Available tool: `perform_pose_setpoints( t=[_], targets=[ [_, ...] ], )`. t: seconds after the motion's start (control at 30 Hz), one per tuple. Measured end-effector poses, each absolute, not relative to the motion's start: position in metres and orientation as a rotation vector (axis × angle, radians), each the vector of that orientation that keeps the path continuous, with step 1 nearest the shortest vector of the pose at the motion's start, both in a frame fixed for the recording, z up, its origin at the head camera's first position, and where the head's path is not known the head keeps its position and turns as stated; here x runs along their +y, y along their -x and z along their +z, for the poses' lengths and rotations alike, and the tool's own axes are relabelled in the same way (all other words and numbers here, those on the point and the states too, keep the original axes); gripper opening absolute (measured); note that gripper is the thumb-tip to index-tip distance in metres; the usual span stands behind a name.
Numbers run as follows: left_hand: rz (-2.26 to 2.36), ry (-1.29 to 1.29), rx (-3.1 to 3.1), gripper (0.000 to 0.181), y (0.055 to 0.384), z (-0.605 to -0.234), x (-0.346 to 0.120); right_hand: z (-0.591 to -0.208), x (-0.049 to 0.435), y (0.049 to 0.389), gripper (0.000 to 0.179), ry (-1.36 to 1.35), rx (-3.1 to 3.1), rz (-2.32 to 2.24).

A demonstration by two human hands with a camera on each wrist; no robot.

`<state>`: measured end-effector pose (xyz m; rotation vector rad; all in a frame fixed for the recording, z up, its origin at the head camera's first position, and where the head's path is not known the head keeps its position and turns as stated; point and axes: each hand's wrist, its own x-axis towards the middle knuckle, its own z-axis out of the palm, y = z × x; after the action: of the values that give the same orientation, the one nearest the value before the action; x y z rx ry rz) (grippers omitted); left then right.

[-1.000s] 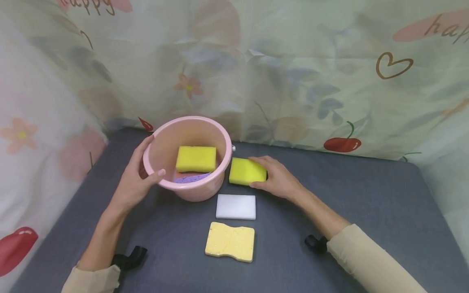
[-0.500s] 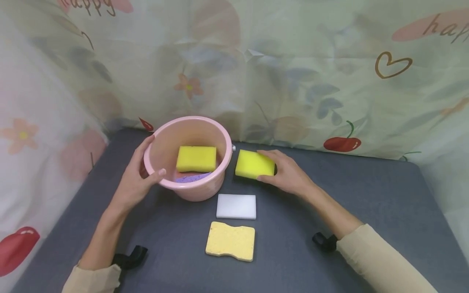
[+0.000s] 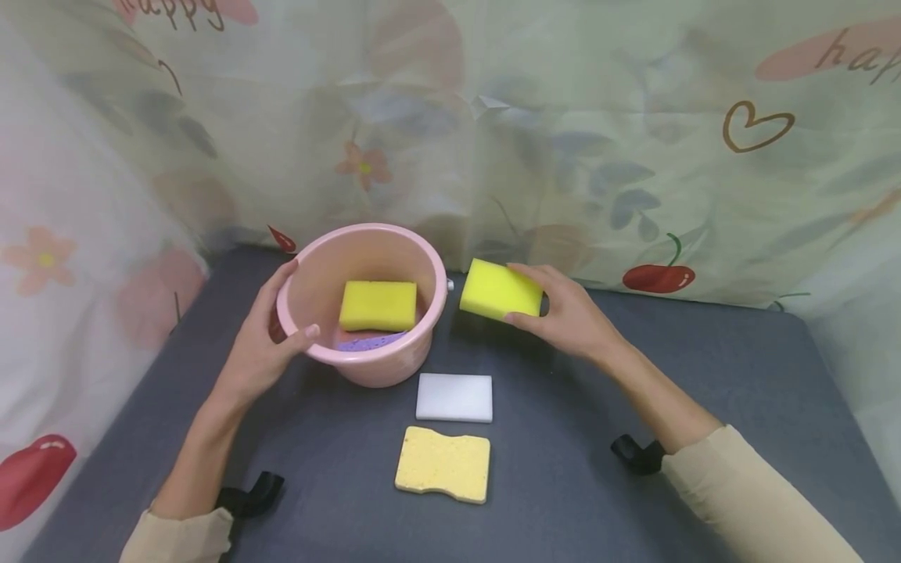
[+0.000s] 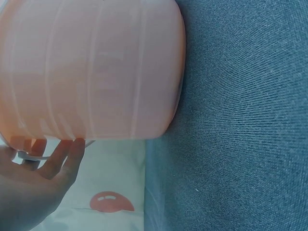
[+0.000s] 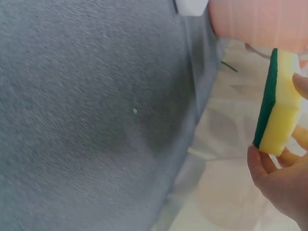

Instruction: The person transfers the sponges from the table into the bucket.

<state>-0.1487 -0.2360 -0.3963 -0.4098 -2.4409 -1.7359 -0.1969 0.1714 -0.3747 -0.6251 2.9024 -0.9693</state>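
A pink bucket stands on the dark table, left of the middle. My left hand grips its left rim, thumb over the near edge; in the left wrist view its fingers lie against the outer wall. Inside the bucket are a yellow sponge and a purple sponge, partly hidden by the rim. To the bucket's right my right hand pinches another yellow sponge by its ends, raised off the table. The right wrist view shows this sponge's dark green scouring layer facing the table.
In front of the bucket a white sponge lies flat, with a pale yellow notched sponge nearer me. A patterned cloth hangs along the back and sides of the grey-covered table.
My right hand has lifted the yellow sponge off the table and carried it up and slightly right, away from the bucket. The left hand and bucket have stayed put.
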Motion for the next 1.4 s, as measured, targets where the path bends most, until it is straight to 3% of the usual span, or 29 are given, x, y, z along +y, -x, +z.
perform_pose_setpoints(
  t=[1.4],
  targets=[
    [-1.731, 0.394, -2.436, 0.087, 0.149, -0.397, -0.236, -0.303, 0.150, 0.198, 0.072, 0.782, 2.998, -0.946]
  ],
)
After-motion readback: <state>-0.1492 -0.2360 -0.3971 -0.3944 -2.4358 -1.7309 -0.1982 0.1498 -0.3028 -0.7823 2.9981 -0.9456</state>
